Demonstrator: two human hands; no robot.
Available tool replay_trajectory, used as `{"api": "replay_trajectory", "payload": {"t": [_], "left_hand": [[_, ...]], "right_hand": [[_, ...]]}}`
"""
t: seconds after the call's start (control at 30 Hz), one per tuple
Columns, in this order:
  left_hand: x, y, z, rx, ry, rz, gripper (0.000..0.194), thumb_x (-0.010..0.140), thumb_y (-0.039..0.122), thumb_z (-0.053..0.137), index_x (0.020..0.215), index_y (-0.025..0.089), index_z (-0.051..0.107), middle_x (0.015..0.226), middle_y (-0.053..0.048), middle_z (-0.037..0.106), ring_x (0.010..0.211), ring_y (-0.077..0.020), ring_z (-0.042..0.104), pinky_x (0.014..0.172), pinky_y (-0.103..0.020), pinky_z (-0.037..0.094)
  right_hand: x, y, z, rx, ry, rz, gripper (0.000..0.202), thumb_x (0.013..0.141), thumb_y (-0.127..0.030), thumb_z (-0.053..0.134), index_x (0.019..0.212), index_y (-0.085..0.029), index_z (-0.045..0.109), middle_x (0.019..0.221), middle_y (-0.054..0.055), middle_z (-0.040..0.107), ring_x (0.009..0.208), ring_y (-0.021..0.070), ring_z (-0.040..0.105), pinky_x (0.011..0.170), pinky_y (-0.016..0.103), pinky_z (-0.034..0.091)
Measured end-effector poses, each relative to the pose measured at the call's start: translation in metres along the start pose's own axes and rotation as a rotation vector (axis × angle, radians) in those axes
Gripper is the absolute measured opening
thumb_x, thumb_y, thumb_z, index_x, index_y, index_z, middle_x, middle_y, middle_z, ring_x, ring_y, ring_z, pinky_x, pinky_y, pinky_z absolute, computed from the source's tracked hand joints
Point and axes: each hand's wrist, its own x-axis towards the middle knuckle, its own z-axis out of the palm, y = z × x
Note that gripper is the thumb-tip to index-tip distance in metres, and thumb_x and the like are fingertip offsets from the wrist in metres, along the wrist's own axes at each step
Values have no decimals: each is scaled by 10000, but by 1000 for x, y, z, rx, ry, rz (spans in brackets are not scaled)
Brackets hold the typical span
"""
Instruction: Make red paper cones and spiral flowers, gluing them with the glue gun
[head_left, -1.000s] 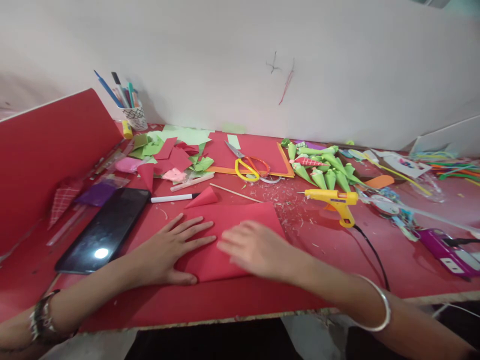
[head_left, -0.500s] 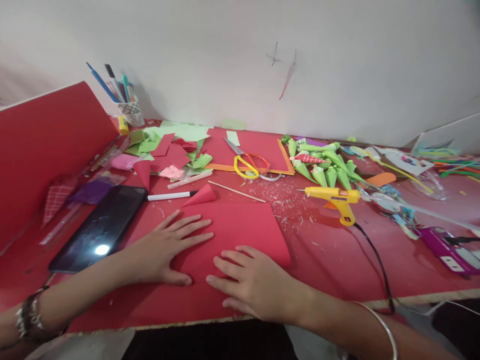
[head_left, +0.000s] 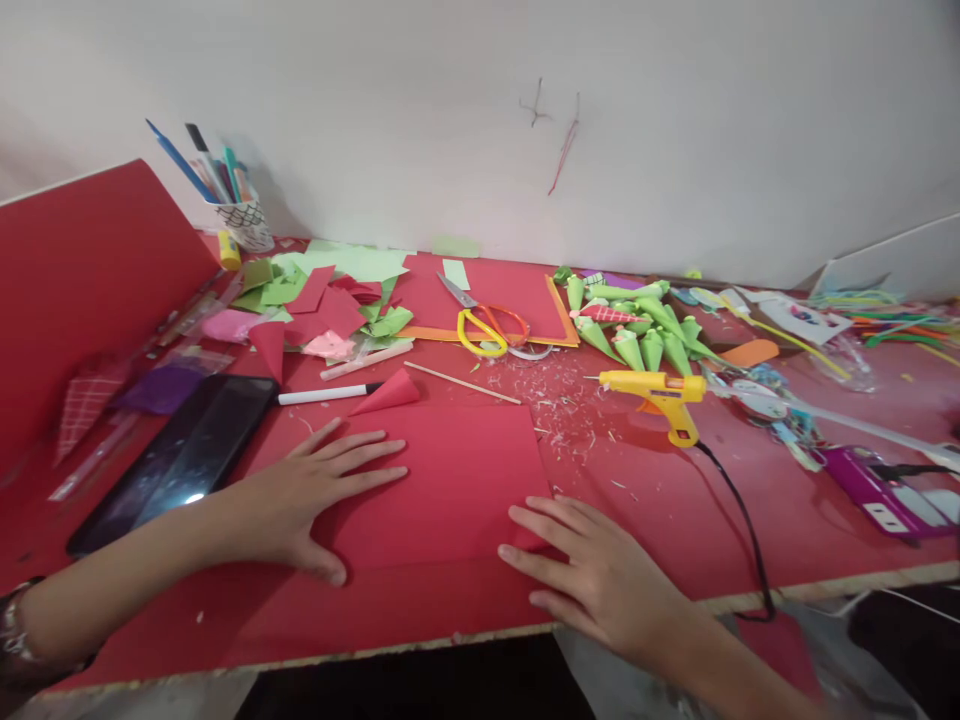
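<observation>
- The red sheet of paper [head_left: 442,485] lay flat near the front of the red worktop [head_left: 675,520], between the two hands.
- The left hand [head_left: 307,490] was open, palm down and fingers spread, over the sheet's left side.
- The right hand [head_left: 607,575] was open too, its fingers loosely bent at the lower right corner — it gripped nothing clearly.
- By the look of it, the step in hand was steadying and flattening the sheet; any lift or fold from there would have called for a fingertip under an edge, with the left hand as anchor.
- Just beyond the sheet lay a small red paper cone [head_left: 386,393], a white marker [head_left: 319,396] and a thin wooden stick [head_left: 465,383].
- Farther out were the scissors [head_left: 484,330], the yellow glue gun [head_left: 652,388], a heap of green paper cones [head_left: 652,350] and, to the left, a black phone [head_left: 180,450] partly behind the left forearm.
- Red on red made the sheet's lower edge hard to trace, and the left hand covered part of its left edge. Whether the right fingertips pressed on the corner or just hovered could not be told. The frame cut off the bracelet [head_left: 13,630] on the left wrist.
</observation>
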Motion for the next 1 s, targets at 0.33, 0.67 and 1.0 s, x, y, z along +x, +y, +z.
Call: {"api": "replay_trajectory", "payload": {"t": [0.33, 0.67, 1.0], "left_hand": [[1, -1, 0, 11, -12, 2, 878, 627, 675, 506, 1350, 377, 106, 1445, -19, 166, 1291, -305, 196, 1032, -541, 23], [1, 10, -12, 58, -8, -38, 908, 596, 579, 608, 1347, 377, 140, 1440, -26, 189, 1276, -334, 218, 998, -534, 208], [24, 50, -42, 139, 137, -38, 606, 671, 494, 594, 1215, 271, 445, 1183, -67, 542, 1073, -261, 498, 924, -404, 350]], "right_hand": [[-42, 11, 6, -126, 81, 76, 368, 822, -311, 491, 1190, -305, 498, 1233, 40, 510, 1128, 222, 456, 852, 400, 455], [1, 11, -1, 16, 164, 110, 432, 765, -369, 566, 1162, -209, 506, 1185, 80, 517, 1076, 205, 473, 874, 341, 437], [58, 13, -17, -334, 275, -204, 202, 822, -83, 402, 696, -171, 533, 620, -11, 518, 608, 124, 441, 785, 303, 361]]}}
